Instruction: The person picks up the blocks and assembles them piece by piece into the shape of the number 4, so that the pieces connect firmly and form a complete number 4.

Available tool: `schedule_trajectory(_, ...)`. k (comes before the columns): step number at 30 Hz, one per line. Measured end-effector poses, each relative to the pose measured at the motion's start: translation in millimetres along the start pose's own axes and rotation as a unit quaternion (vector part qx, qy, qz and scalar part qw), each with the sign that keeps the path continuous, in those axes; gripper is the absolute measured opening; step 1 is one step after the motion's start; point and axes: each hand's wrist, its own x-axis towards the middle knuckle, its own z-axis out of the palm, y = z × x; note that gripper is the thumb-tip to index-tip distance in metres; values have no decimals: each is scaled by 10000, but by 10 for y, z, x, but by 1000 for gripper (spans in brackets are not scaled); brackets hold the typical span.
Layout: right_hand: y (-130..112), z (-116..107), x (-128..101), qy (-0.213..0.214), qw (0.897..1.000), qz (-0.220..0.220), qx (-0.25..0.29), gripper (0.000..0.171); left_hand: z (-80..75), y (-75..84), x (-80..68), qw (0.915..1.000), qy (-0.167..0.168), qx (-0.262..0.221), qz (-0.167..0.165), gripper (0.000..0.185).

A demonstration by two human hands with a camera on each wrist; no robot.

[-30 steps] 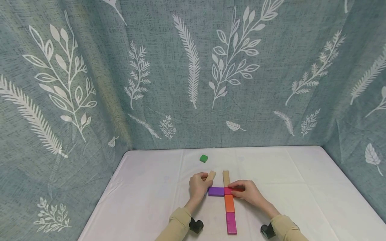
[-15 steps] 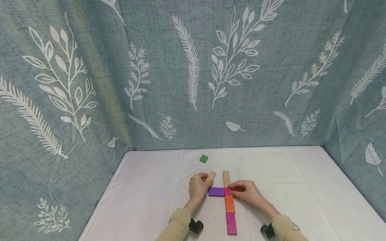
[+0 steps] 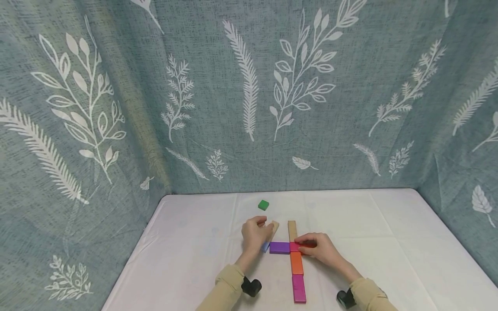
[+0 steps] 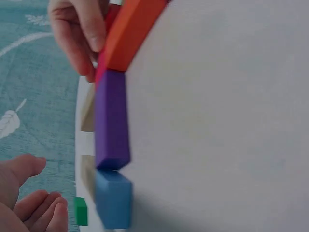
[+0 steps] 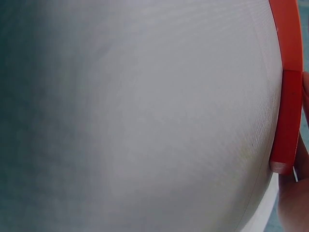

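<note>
My left hand (image 3: 254, 234) hovers beside a pale wooden block (image 3: 275, 227) and a blue block (image 4: 114, 200), its thumb and fingers apart with nothing between them. In the left wrist view, the blue block meets the end of a purple block (image 4: 112, 121). My right hand (image 3: 324, 250) pinches a red block (image 5: 288, 118) between thumb and fingers, partly hiding it in the head view. The red block lies to the right of a pinkish-red block (image 3: 293, 247), which joins the purple one. Below that run an orange block (image 3: 296, 263) and a magenta block (image 3: 298, 288).
Another pale wooden block (image 3: 292, 230) extends upward from the pinkish-red one. A small green block (image 3: 263, 205) lies farther back on the white-covered table (image 3: 373, 224). A leaf-patterned curtain (image 3: 218, 108) stands behind the table and along its sides.
My left hand has let go of the pale wooden block and drawn slightly left, with its fingers parted, uncovering more of the blue block. My right hand has stayed in place.
</note>
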Motion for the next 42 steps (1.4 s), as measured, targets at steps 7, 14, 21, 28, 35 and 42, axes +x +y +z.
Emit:
schedule_trajectory(7, -13, -4, -10, -15, 10000, 11, 22, 26, -98, 95, 73, 9985, 9, -362, 417, 29)
schedule_trajectory(14, -7, 0, -16, -11, 10000, 6, 18, 26, -166, 136, 126, 9956, -240, -691, 589, 30)
schedule_trajectory(21, -1, 11, -20, -9, 10000, -8, 41, 26, -214, 175, 186, 9909, -370, -1106, 675, 27)
schedule_trajectory(28, 3, 16, -17, 3, 10000, 1, 44, 26, -275, 237, 278, 9878, -367, -1311, 759, 27)
schedule_trajectory(35, 7, 8, -13, -9, 10000, -39, 32, 26, -354, 314, 375, 9864, -399, -1373, 807, 29)
schedule_trajectory(42, 15, 8, -9, -2, 10000, -83, 15, 25, -426, 406, 467, 9892, -387, -1202, 750, 33)
